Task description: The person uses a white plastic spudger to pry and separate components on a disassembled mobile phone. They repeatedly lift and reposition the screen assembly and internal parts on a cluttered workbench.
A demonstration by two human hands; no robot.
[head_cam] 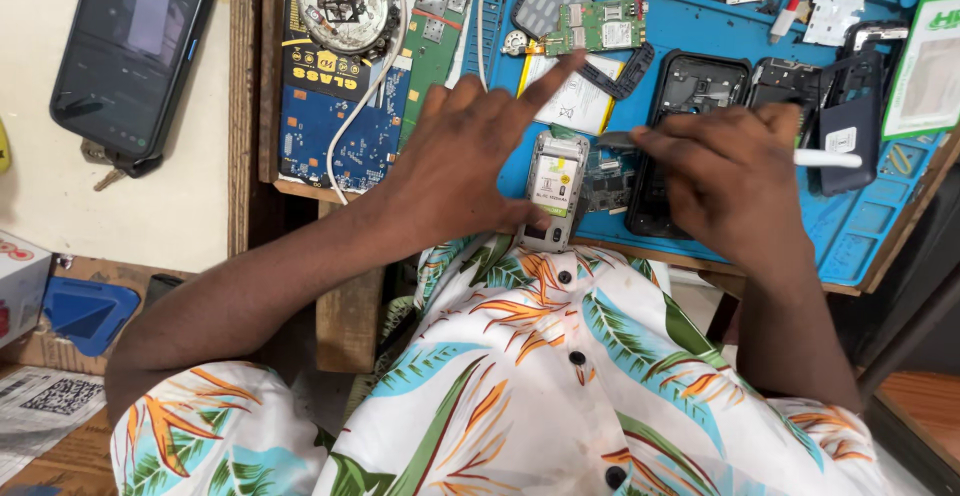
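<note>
Both hands are over the blue mat (700, 31) at the bench edge. Left hand (470, 156) lies spread, thumb pressing a small opened phone (553, 194) with its battery showing, forefinger stretched toward a green board (600, 24). Right hand (730, 181) is curled around a white tool (828, 159), its dark tip (615, 140) just beside the phone's top. Black phone shells (690, 86) lie under and past that hand. A dark smartphone (130, 51) rests well apart on the left.
</note>
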